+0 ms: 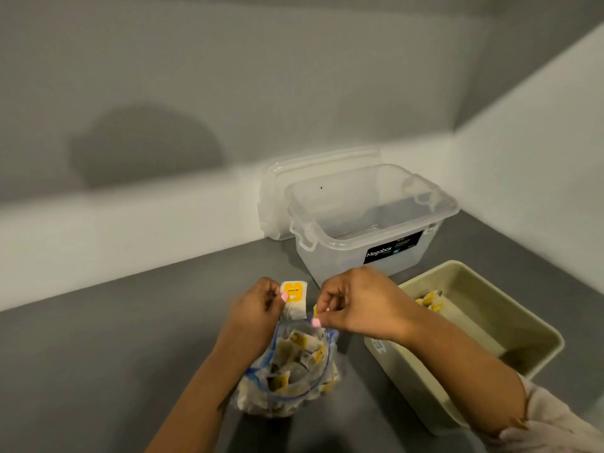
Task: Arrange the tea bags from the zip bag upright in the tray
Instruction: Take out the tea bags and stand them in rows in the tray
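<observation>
An open clear zip bag (291, 374) with a blue seal stands on the grey counter, full of tea bags with yellow tags. My left hand (258, 308) pinches one tea bag (295, 299) with a yellow tag, held upright just above the bag's mouth. My right hand (356, 305) hovers beside it with curled fingers that pinch a second, mostly hidden tea bag (315, 310). To the right lies the beige tray (510, 308); a few tea bags (429, 302) sit at its far end.
A clear plastic storage box (369, 220) with a black label stands behind the hands, its lid (277, 178) leaning on the white wall behind it. The grey counter (98, 354) meets white walls at the back and right.
</observation>
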The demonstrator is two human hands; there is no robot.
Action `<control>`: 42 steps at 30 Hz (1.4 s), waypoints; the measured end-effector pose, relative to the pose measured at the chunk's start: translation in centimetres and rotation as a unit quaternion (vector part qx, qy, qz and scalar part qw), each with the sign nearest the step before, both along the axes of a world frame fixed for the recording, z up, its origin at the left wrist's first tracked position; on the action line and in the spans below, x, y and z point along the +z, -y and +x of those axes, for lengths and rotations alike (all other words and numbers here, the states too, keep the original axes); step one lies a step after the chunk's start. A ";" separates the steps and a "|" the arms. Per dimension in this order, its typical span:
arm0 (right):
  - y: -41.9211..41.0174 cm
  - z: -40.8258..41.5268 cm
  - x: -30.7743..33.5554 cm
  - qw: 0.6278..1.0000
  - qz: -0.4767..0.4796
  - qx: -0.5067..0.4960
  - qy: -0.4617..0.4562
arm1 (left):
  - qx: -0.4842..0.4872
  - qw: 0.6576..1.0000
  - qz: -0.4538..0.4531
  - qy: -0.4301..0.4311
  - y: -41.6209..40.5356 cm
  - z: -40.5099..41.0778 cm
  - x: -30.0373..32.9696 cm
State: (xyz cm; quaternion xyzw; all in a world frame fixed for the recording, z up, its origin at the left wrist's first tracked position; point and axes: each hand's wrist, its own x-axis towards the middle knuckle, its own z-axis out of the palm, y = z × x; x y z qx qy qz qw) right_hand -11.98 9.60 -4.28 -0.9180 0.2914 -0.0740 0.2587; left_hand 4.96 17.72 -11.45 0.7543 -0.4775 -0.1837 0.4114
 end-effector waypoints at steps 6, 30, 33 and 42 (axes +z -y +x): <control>1.8 -3.3 0.7 0.993 -0.103 0.013 -0.055 | -0.029 1.000 -0.006 0.005 2.1 -2.6 0.4; 19.3 -16.9 -4.3 0.928 -0.309 -0.012 -0.209 | -0.008 1.000 -0.001 0.017 8.9 -13.1 0.8; 20.0 -16.5 -5.5 0.916 -0.326 0.010 -0.234 | 0.008 1.000 0.000 0.021 9.1 -13.6 0.5; 20.8 -15.8 -7.8 0.888 -0.351 0.069 -0.289 | 0.031 0.999 0.005 0.013 9.5 -15.1 0.9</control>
